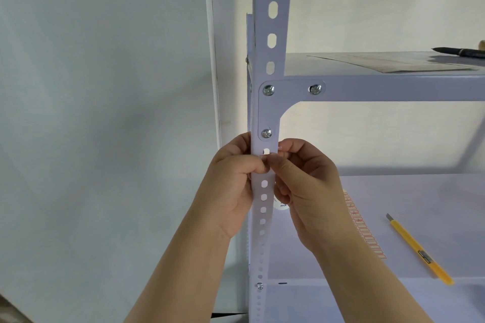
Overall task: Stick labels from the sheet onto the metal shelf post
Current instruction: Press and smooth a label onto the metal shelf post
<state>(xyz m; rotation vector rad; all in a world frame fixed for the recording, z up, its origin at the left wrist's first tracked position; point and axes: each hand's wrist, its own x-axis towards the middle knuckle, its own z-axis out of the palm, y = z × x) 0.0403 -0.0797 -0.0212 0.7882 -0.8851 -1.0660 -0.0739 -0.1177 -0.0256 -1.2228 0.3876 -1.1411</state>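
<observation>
The white perforated metal shelf post (270,55) stands upright at the centre of the head view. My left hand (231,186) wraps the post from the left, its thumb pressing on the front face. My right hand (309,191) reaches in from the right, fingertips pinching a small white label with red print (265,157) against the post just under a slot. The label sheet (367,233), with rows of red-bordered labels, lies on the lower shelf, partly hidden behind my right wrist.
A yellow utility knife (420,249) lies on the lower shelf (420,191) to the right. On the top shelf (367,78) rest a flat sheet (393,63) and a black pen (459,51). A pale wall fills the left side.
</observation>
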